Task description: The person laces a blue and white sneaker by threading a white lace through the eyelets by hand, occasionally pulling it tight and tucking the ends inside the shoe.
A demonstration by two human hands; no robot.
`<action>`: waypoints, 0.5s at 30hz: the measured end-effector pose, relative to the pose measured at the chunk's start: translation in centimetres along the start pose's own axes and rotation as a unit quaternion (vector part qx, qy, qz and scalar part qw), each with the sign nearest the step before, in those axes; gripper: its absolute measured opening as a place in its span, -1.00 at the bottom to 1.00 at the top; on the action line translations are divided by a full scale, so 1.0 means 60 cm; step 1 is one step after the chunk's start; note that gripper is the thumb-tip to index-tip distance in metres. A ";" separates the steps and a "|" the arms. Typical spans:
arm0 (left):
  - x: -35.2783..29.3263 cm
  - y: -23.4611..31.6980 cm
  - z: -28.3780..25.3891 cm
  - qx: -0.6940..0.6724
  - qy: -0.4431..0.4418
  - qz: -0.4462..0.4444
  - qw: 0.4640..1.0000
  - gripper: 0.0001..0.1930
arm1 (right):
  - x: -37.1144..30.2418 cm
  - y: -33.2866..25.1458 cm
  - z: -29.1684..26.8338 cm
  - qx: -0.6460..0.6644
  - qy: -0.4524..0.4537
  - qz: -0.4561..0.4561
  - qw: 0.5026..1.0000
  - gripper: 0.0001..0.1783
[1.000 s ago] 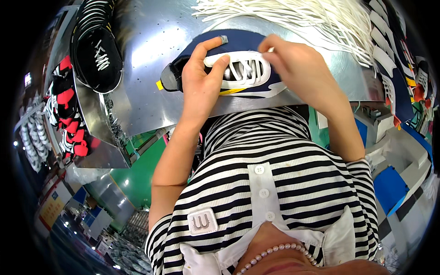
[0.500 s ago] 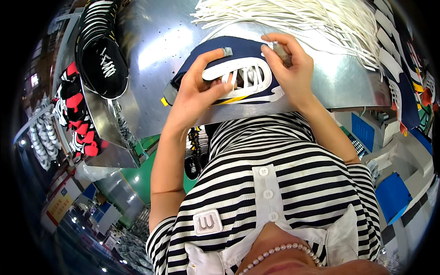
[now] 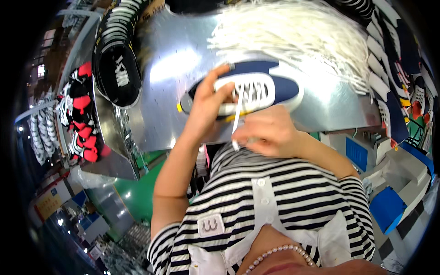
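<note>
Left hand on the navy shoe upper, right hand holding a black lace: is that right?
Not the colour: the head view shows a white lace, not black. The left hand is on the navy shoe upper and the right hand holds the lace.

Shoe [image 3: 286, 88] on table [image 3: 160, 101], probably laces [image 3: 293, 39] behind it

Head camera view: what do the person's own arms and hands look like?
Both arms wear short sleeves with dark and white stripes; the forearms are uncovered. The left hand is gloveless, with a small grey wrap on one fingertip. The right hand shows no glove either, but blur hides finer details.
</note>
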State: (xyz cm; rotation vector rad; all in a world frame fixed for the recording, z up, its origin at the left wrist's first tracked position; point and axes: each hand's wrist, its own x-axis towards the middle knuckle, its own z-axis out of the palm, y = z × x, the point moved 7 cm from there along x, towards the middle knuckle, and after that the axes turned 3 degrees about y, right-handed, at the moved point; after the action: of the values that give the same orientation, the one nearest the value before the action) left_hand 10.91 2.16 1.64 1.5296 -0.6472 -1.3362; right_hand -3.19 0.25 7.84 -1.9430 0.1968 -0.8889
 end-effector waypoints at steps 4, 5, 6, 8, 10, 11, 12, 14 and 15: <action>0.019 0.004 -0.002 0.050 0.056 0.031 0.997 -0.58 | -0.030 0.023 0.017 0.037 -0.007 0.046 0.998 -0.81; 0.023 0.004 -0.003 0.075 0.063 0.044 0.994 -0.58 | -0.034 0.026 0.018 0.032 -0.022 0.054 0.998 -0.84; 0.029 0.001 -0.003 0.069 0.064 0.045 0.995 -0.60 | -0.035 0.021 0.019 0.057 -0.024 0.047 0.997 -0.82; 0.030 -0.002 -0.002 0.066 0.071 0.042 0.994 -0.62 | -0.039 0.010 0.026 0.095 -0.015 0.015 0.995 -0.82; 0.031 -0.003 -0.003 0.066 0.083 0.042 0.993 -0.64 | -0.039 0.009 0.029 0.050 -0.012 0.012 0.999 -0.84; 0.032 -0.003 -0.001 0.070 0.074 0.044 0.994 -0.64 | -0.040 0.009 0.029 0.028 -0.010 0.010 1.000 -0.86; 0.032 -0.002 -0.001 0.074 0.065 0.048 0.994 -0.64 | -0.041 0.035 0.023 -0.006 0.008 0.066 0.998 -0.89; 0.026 0.002 -0.004 0.085 0.056 0.054 0.993 -0.64 | -0.044 0.064 0.016 0.005 0.054 0.123 0.991 -0.89; 0.020 0.002 -0.009 0.094 0.056 0.055 0.992 -0.65 | -0.042 0.063 0.018 0.022 0.051 0.131 0.990 -0.89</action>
State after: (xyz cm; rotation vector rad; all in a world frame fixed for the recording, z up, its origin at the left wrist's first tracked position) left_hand 11.76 1.24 1.22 1.6816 -0.7930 -1.1238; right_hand -3.44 0.20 3.15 -1.7824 0.4777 -0.8113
